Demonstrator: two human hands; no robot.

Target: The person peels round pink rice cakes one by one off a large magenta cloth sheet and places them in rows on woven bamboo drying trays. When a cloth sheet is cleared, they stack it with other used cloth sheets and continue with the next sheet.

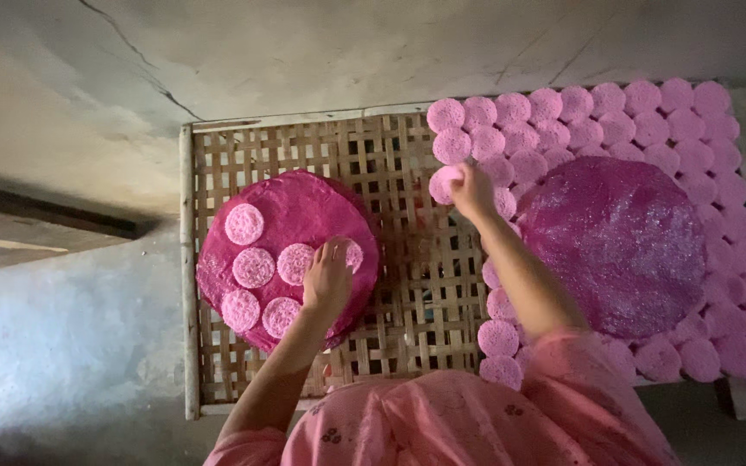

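1. A woven bamboo rack (407, 285) carries rows of pink discs (615, 125) along its right part.
2. A dark pink tray (291, 203) at the left holds five small discs.
3. A second glittery pink tray (619, 242) lies on the rows.
4. The left hand (328, 278) presses a disc (352, 255) on the tray, fingers down.
5. The right hand (474, 190) pinches one disc (442, 183) at the rows' edge.

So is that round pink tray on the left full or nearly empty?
Partly full: the left tray holds about six pale discs; its upper right is bare.

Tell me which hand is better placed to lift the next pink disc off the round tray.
Left, probably. The left hand already rests on the round tray among loose pink discs, while the right hand is across the rack holding another disc.
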